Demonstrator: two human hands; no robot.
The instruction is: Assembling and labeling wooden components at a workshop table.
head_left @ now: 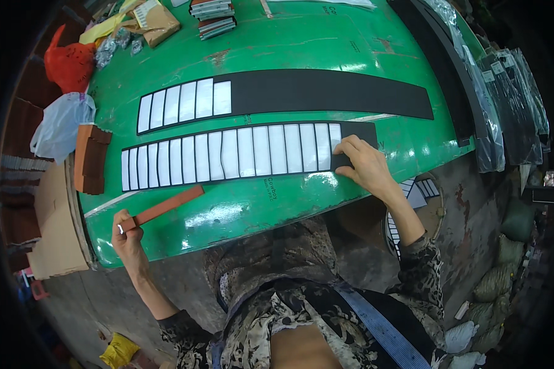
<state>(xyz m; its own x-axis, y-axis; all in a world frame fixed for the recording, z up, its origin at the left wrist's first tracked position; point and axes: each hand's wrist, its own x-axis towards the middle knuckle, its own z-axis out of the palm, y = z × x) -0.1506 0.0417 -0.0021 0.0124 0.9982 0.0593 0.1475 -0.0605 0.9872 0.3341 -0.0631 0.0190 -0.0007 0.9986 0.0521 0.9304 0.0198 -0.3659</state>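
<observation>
Two long black strips lie across a green table [326, 49]. The near black strip [363, 132] carries a row of several white rectangular pieces [228, 154] from its left end almost to its right end. My right hand [360, 163] presses on the right end of that strip, fingertips at the last white piece. My left hand [126, 234], at the table's front left edge, grips the end of a long reddish-brown bar [169, 205] that lies flat on the table. The far black strip [332, 92] has several white pieces [184, 103] only on its left part.
A stack of brown blocks [91, 158] stands at the table's left edge, beside a pale plastic bag [61, 126] and a red bag [71, 61]. Cardboard [55, 227] leans at the left. Small stacks [212, 15] and boxes sit at the far edge. Dark strips in plastic [474, 104] hang off the right side.
</observation>
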